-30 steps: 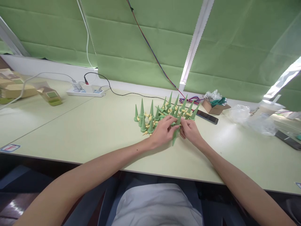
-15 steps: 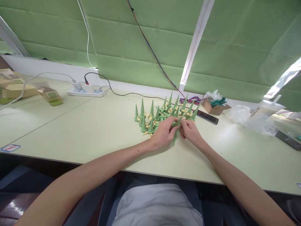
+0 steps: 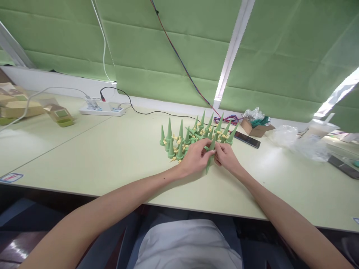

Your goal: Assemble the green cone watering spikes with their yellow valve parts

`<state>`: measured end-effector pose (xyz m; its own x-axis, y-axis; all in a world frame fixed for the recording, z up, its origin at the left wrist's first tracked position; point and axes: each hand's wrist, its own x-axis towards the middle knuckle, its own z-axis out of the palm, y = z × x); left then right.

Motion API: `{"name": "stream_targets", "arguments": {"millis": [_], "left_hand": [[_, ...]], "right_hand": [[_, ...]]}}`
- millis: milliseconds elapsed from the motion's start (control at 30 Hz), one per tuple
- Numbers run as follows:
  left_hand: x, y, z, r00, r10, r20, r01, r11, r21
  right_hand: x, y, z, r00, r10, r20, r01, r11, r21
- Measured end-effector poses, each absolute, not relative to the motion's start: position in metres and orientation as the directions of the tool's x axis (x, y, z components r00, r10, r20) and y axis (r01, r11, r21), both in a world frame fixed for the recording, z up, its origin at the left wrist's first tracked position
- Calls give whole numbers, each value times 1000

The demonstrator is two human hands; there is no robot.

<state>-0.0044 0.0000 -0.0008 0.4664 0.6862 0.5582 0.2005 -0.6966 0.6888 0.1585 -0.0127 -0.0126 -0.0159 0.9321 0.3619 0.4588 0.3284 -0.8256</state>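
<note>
- My left hand (image 3: 195, 157) is curling partly closed, with thumb and fingers holding an upright green cone (image 3: 212, 144) near the front of the desk (image 3: 126, 153).
- My right hand (image 3: 227, 157) is bending its fingers in close beside that cone; I cannot tell whether it is gripping anything.
- A second green point (image 3: 208, 167) is slanting down toward me beneath the left thumb.
- Many green cones (image 3: 169, 130) are standing in a cluster to the left of and behind my hands, with small yellow pieces (image 3: 179, 140) sitting among them.
- A dark phone (image 3: 248, 139) is lying to the right of the cluster, near a cardboard box (image 3: 256, 130) that is holding clear plastic and green material.
- Farther right, a clear plastic bag (image 3: 286, 136) is resting near a cup with a straw (image 3: 318, 129).
- At far left, a white power strip (image 3: 102, 110) is sitting near an open carton (image 3: 58, 114).
</note>
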Motion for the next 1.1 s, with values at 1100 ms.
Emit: {"name": "stream_targets", "arguments": {"millis": [1100], "left_hand": [[-8,4,14,591,806,-29,-147,143,979]], "right_hand": [[152,-23,-8,-46,871,490,507,443,-740]]}}
